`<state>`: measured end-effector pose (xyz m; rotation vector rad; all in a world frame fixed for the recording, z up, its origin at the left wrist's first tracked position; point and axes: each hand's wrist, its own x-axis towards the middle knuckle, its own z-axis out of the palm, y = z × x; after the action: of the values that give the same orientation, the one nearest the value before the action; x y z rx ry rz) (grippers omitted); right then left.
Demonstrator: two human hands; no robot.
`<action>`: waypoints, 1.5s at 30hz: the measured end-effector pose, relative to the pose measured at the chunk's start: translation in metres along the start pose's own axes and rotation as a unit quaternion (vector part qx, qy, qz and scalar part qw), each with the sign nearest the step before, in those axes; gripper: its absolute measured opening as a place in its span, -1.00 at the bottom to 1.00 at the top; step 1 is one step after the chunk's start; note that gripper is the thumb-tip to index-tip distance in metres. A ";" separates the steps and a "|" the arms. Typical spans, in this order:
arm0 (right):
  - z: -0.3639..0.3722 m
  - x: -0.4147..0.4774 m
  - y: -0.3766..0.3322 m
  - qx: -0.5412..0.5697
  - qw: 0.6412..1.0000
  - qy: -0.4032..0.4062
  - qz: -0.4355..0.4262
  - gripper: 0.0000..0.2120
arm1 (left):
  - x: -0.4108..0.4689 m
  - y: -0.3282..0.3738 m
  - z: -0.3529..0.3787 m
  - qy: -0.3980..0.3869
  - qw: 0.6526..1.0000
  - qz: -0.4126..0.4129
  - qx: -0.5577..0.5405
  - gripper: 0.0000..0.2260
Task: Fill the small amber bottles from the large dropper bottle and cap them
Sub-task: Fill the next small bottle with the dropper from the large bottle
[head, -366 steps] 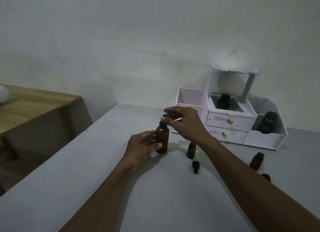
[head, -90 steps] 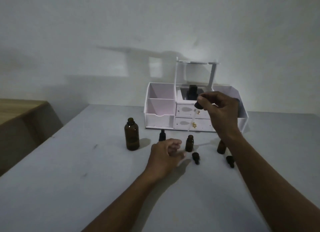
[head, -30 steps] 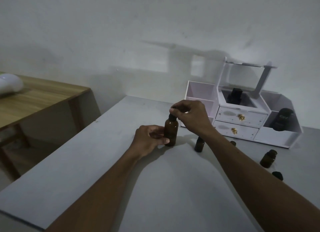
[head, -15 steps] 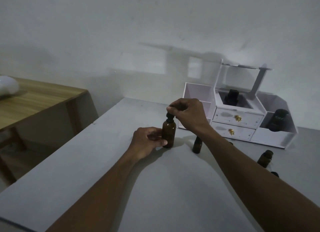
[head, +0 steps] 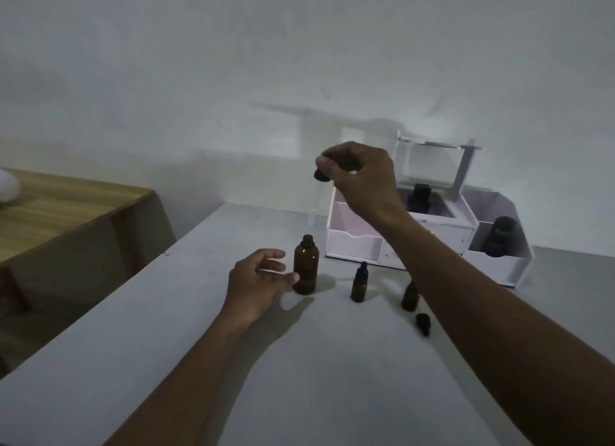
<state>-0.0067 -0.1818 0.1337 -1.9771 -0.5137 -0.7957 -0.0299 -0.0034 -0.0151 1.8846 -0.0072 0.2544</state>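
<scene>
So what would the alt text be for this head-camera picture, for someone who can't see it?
A person's right hand holds a dropper above the open large amber bottle on a grey table, with the left hand open beside the bottle. A capped small bottle, another small bottle and a loose black cap sit before a white organiser.

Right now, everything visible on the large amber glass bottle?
The large amber glass bottle is a round, dark brown cylinder with sloped shoulders and a narrow neck, uncapped; the right hand holds the black-capped dropper above it. It stands upright on the grey table, left of the small amber bottles. The thumb tip of the left hand meets its side; fingers open. Fill level cannot be told.
</scene>
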 end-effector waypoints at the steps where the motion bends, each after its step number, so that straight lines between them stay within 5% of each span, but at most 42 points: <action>1: -0.007 0.000 -0.003 0.011 1.000 0.006 0.001 -0.87 | -0.005 0.004 0.001 0.006 1.000 -0.002 -0.005 -0.64; 9: -0.074 -0.021 0.008 0.056 0.995 0.059 0.049 -0.86 | -0.046 0.037 0.052 -0.083 0.994 -0.001 -0.073 -0.83; 15: -0.112 -0.059 0.047 0.021 0.991 0.100 0.082 -0.91 | -0.058 0.052 0.114 -0.172 0.983 0.002 -0.060 -0.75; 25: -0.125 -0.087 0.091 0.004 0.983 0.144 0.116 -0.92 | -0.042 0.047 0.173 -0.139 0.990 0.034 0.008 -0.46; 45: -0.113 -0.088 0.111 -0.038 0.985 0.110 0.128 -0.93 | -0.025 0.037 0.182 -0.130 0.988 0.079 0.024 -0.67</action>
<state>-0.0360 -0.3383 0.0471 -1.9454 -0.0974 -0.8650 -0.0281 -0.1896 -0.0399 1.9555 -0.3317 0.1153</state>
